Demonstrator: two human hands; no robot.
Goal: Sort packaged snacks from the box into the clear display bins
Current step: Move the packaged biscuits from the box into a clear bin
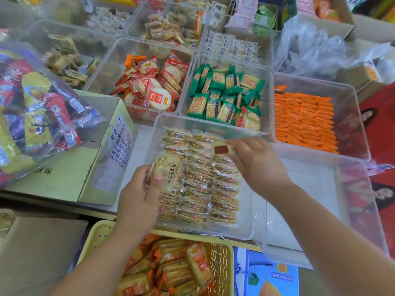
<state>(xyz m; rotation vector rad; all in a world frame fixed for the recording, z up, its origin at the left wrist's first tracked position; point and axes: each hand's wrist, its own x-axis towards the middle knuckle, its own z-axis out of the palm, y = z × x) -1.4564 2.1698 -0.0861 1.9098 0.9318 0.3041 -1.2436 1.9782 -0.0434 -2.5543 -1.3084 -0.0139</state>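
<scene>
left hand [139, 197]: fingers grip pack stack [167, 173], supply | right hand [256, 161]: fingers pinch one pack [222, 148] over bin [154, 135], likely to extend rows

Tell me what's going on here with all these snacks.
A person is stocking clear bins with packaged snacks. The left hand holds a pale round packet, while the right hand pinches a small packet over the near bin, already lined with neat rows. Other bins hold green cracker packs and orange packs.
</scene>
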